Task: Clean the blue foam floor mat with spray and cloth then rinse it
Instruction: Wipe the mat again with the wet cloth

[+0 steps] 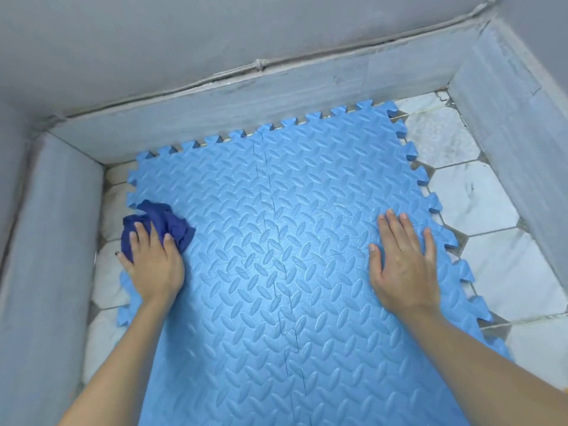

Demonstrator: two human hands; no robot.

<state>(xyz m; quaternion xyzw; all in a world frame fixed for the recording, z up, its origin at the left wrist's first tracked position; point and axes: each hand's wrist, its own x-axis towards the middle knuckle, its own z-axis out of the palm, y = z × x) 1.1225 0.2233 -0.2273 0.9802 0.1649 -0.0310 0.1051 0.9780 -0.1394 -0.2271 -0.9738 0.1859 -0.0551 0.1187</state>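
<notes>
Grey walls (184, 41) fill the top of the frame and both upper corners, and below them a band of pale grey skirting (276, 96) runs round three sides of a small recessed floor. White tiles (470, 198) with dark grout lines show along the right side and in a narrow strip at the left (some look scuffed or stained).

Most of the floor is covered by the blue foam mat (276, 241), which spreads from the upper centre down to the bottom edge of the frame. It is made of interlocking pieces; a toothed seam runs top to bottom through the middle, and fainter seams cross it near the centre. Its surface is embossed with a criss-cross of small raised ovals, and its outer edges are cut in puzzle teeth. The far edge lies just beside the skirting.

Both bare forearms reach in from the bottom corners. The right hand (402, 259) lies flat on the mat at centre right, palm down, fingers spread and gripping nothing. The left hand (153, 262), at centre left, presses down on a bunched dark blue cloth (159, 222), fingers curled over it, near the mat's left edge (the cloth spills partly past that edge).
</notes>
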